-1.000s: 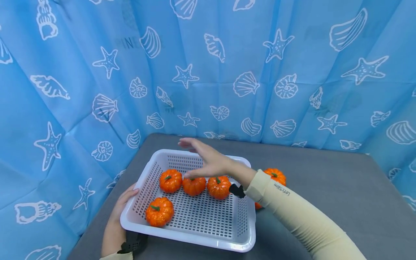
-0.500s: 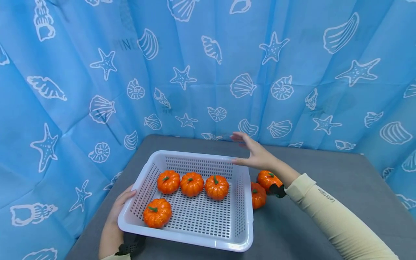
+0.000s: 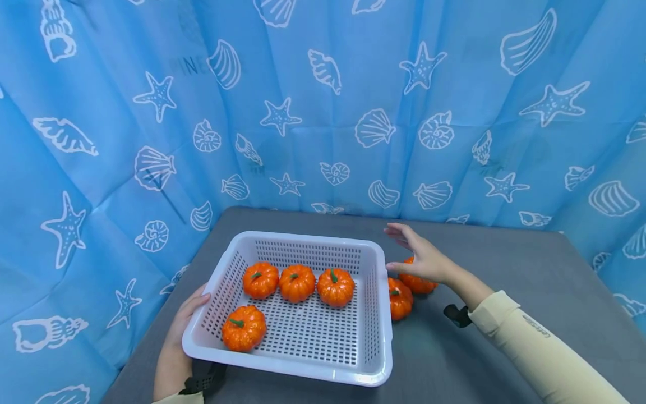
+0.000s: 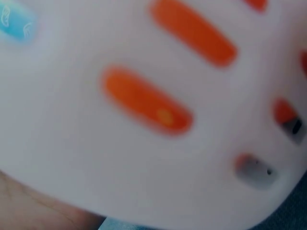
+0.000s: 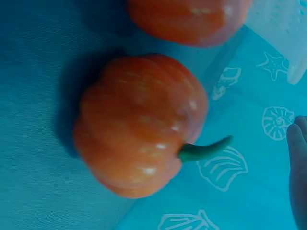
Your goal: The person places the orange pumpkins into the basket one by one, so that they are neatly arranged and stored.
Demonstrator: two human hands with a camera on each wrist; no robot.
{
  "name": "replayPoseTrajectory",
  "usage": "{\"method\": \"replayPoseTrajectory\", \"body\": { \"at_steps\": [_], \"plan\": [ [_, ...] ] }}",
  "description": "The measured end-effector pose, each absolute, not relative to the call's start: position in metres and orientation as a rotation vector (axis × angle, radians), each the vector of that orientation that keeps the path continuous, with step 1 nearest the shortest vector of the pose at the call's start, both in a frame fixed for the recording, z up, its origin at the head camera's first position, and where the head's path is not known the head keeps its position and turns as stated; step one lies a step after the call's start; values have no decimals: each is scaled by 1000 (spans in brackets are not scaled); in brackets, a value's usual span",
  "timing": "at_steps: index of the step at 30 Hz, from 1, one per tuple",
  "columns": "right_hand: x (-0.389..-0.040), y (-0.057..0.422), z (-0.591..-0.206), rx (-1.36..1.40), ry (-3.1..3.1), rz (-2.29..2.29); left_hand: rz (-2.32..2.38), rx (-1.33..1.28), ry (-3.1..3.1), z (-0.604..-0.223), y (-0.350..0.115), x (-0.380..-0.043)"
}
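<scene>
A white perforated plastic basket (image 3: 374,336) holds several small orange pumpkins, among them one at its front left (image 3: 244,329). At the basket's left rim, my left hand (image 3: 183,322) grips the side, its fingertips at the edge. The basket's slotted wall (image 4: 62,143) fills the left wrist view, orange showing through the slots. My right hand (image 3: 421,259) is spread above two pumpkins outside the basket's right side. It partly covers the farther pumpkin (image 3: 418,283); the nearer pumpkin (image 3: 400,300) sits against the basket wall. In the right wrist view, a green-stemmed pumpkin (image 5: 141,127) lies below the hand.
A dark grey cloth (image 3: 504,280) covers the table. Blue curtains (image 3: 323,112) with white shell and starfish prints hang behind and along the left side. Dark wrist straps show on both arms.
My right hand has moved right from over the basket, then lowered toward the pumpkins outside it. The left hand stays at the basket's rim, and the basket pumpkins keep their places.
</scene>
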State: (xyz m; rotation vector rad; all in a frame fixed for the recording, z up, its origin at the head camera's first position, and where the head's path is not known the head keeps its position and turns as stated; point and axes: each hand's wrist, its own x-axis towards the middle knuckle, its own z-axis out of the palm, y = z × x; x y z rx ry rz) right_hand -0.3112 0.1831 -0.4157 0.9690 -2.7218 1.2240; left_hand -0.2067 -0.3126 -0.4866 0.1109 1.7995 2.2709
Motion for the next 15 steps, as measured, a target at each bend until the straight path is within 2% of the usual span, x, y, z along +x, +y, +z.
{"method": "replayPoseTrajectory", "body": {
  "at_steps": [15],
  "plan": [
    [-283, 198, -451, 945, -2804, 1215, 2337, 199, 1639, -485, -317, -208]
  ]
}}
